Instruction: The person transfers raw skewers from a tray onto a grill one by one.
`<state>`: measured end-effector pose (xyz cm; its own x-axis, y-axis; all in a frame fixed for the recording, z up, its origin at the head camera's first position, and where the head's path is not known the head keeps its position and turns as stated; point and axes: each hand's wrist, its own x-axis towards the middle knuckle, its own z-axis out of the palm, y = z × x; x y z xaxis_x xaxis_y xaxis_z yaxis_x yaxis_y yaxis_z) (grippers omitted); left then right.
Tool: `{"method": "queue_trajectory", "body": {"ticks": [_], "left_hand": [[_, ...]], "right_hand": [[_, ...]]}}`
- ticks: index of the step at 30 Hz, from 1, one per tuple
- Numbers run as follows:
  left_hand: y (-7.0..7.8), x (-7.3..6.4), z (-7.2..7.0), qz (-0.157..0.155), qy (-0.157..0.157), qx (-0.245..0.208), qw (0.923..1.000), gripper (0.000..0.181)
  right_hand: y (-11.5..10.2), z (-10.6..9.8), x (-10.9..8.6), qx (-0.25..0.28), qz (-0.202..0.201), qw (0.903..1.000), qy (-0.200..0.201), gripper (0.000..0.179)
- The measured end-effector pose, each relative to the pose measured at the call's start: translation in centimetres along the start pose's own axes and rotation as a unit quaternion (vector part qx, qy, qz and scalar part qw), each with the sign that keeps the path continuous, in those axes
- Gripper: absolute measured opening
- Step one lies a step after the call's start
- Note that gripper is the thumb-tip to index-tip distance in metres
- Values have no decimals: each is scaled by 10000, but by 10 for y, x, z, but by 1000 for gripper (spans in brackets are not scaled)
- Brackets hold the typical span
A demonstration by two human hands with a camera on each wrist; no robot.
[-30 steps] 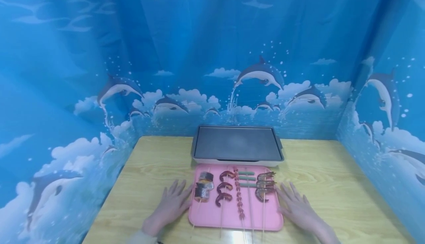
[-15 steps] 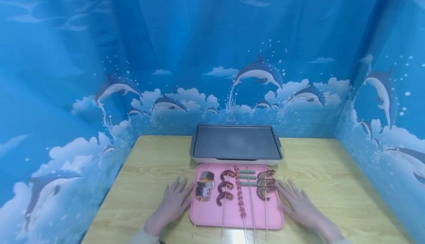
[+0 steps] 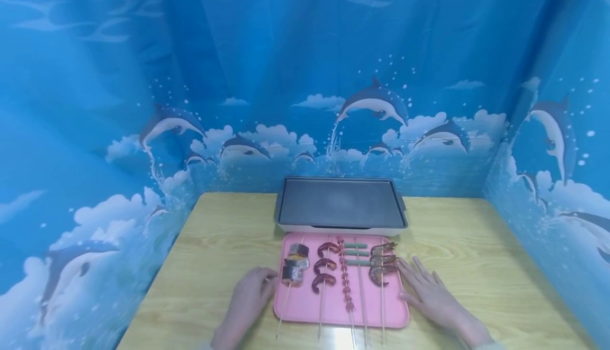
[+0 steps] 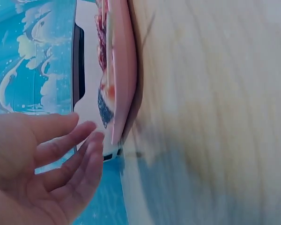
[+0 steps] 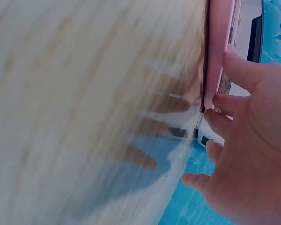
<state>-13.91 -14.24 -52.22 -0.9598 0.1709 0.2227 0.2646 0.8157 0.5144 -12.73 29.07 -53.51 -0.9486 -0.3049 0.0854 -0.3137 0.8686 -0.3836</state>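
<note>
The pink rectangular tray (image 3: 300,308) lies with its far edge just beside the dark flat griddle with a white base (image 3: 341,202); pale wood-grain table (image 3: 205,249) stretches to either side. The left hand (image 3: 250,297), loosely bent and grasping nothing, is just beside the tray's left edge. The right hand (image 3: 431,297), fingers spread, grips nothing at the right edge; firm contact cannot be told. Five skewers lie on the tray, stick ends passing its near edge: one of silver-skinned chunks (image 3: 292,274), three reddish-brown curls (image 3: 325,261), small red pieces (image 3: 346,282), three green bars (image 3: 355,253), three grey-brown shrimp (image 3: 381,261).
</note>
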Motion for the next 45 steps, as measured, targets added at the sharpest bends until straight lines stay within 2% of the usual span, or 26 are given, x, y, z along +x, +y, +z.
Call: {"method": "queue_trajectory", "body": {"ticks": [3,7,14,18,23,31,33,39,45], "left_hand": [[4,-2,3,-206,-270,-343,9988,6],[9,-5,8,-357,-655,-729,9946,9],[15,-8,15,-464,-867,-1135,9887,8],[18,-7,15,-755,-1003,-1611,9789,7],[18,-6,14,-1109,-1096,-2096,9653,13],[14,-10,15,-1410,-1174,-2648,9467,14],[13,-13,14,-1402,-1157,-2773,9434,15],[15,-20,4,-1274,-1138,-2979,9392,18],[27,-22,-14,-1302,-1112,-2937,9404,20]], "right_hand": [[1,0,0,-32,-25,10000,20,69],[3,0,-1,-7,-1,10000,-2,70],[2,1,-1,11,-17,10000,-3,70],[2,1,0,-45,-16,10000,-10,70],[2,1,0,-40,-19,10000,-11,71],[0,1,0,20,-8,10000,-20,70],[-1,1,0,16,-17,10000,-3,70],[-1,1,-1,-34,-58,10000,74,70],[0,2,-1,0,-80,9999,110,70]]}}
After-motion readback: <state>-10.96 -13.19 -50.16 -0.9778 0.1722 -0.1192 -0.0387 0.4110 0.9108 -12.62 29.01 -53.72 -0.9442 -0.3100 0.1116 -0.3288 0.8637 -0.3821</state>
